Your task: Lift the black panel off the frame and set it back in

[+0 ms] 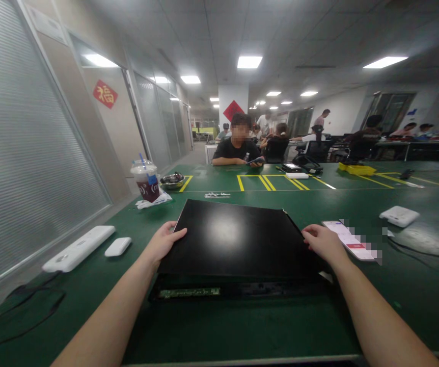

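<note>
A flat black display panel (238,239) lies tilted in front of me, a ceiling light mirrored in its glossy face. My left hand (165,239) grips its left edge, thumb on top and fingers partly hidden beneath. At the right edge, my right hand (321,242) pinches the rim, its fingers curled. Below the panel's near edge shows a dark frame (265,289) with a green circuit board strip (191,292). A small pale tab (325,277) sticks out at the near right corner.
Left stand a drink cup (145,181), a metal bowl (172,180), a long white device (80,248) and a small white case (118,246). Right lie a phone (351,240), a white box (400,216) and black cables (418,251). Across the green table sits a person (237,148).
</note>
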`<move>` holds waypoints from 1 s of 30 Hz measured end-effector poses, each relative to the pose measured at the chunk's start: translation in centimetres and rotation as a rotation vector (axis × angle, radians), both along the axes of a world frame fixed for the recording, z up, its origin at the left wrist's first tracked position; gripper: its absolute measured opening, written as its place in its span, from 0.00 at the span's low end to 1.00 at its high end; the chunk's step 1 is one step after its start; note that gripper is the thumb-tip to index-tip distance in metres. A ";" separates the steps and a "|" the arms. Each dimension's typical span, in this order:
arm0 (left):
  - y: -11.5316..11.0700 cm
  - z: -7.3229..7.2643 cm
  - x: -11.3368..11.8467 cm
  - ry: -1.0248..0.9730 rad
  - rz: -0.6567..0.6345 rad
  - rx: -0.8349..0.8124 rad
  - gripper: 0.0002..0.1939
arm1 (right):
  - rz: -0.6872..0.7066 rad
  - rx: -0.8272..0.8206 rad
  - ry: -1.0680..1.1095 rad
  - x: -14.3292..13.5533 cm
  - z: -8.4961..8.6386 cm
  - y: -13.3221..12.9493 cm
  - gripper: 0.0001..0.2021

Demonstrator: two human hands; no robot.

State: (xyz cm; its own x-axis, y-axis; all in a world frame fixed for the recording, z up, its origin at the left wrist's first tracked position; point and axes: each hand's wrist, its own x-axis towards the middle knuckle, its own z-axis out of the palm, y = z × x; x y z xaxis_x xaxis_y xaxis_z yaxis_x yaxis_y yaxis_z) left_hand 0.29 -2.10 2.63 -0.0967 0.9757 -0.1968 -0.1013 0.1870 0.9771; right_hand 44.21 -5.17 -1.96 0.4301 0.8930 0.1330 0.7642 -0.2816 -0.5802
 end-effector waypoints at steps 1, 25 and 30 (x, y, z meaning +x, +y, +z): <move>0.0 -0.1 0.0 -0.014 -0.002 0.011 0.17 | -0.007 0.004 0.018 0.1 0.0 0.0 0.12; 0.7 0.6 -1.2 -0.119 0.063 0.127 0.17 | -0.027 0.329 1.219 -0.9 1.4 0.0 0.08; 0.9 0.4 -1.2 -0.159 0.079 0.048 0.14 | 0.157 0.310 1.461 -0.8 3.2 -1.2 0.10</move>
State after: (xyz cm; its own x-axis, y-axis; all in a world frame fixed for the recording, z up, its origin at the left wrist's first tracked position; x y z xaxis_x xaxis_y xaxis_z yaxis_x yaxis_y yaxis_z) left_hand -0.87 -1.19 3.01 -0.1448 0.9750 -0.1687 -0.2677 0.1255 0.9553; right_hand 43.39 -6.32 1.23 0.2521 0.9590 -0.1294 -0.5152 0.0198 -0.8569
